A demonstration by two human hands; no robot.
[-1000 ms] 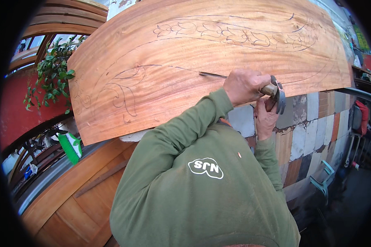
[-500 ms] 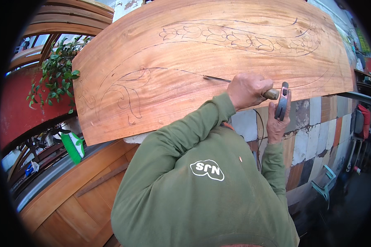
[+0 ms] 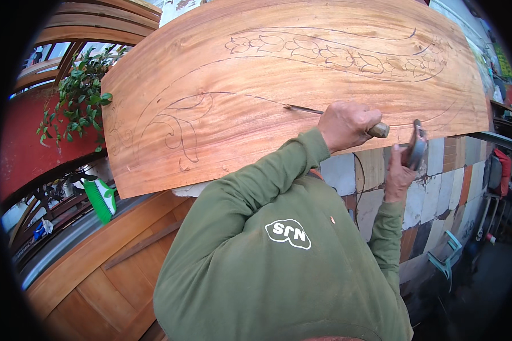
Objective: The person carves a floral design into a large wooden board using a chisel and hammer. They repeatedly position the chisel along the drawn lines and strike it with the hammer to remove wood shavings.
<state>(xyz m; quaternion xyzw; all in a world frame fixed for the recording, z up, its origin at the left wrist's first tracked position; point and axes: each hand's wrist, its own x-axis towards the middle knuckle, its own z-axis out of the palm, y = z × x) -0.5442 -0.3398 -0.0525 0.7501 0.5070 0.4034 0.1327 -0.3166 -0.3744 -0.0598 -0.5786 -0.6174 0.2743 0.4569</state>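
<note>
My left hand (image 3: pixel 350 124) is wrapped round a carving chisel (image 3: pixel 305 109), whose wooden end pokes out to the right of my fist. The chisel's tip points left and touches a pencilled line on a large wooden panel (image 3: pixel 256 136). Off the panel's near edge, my right hand (image 3: pixel 400 175) grips a hammer with a dark metal head (image 3: pixel 417 146), held apart from the chisel's butt. Curling leaf shapes are drawn at the panel's left, and a band of flowers runs along its upper part. My fingers hide most of the hammer's handle.
A leafy plant (image 3: pixel 82 94) hangs by a red wall (image 3: pixel 31 150) at left. Beneath it sits a green and white brush (image 3: pixel 100 200). A panelled wooden door (image 3: pixel 105 275) lies at lower left. Patchwork tiles (image 3: pixel 432 187) and a pale green plastic piece (image 3: pixel 446 258) are at right.
My right hand has swung the hammer to the right, away from the chisel's butt. The chisel stays on the drawn line; the whole view has shifted slightly.
</note>
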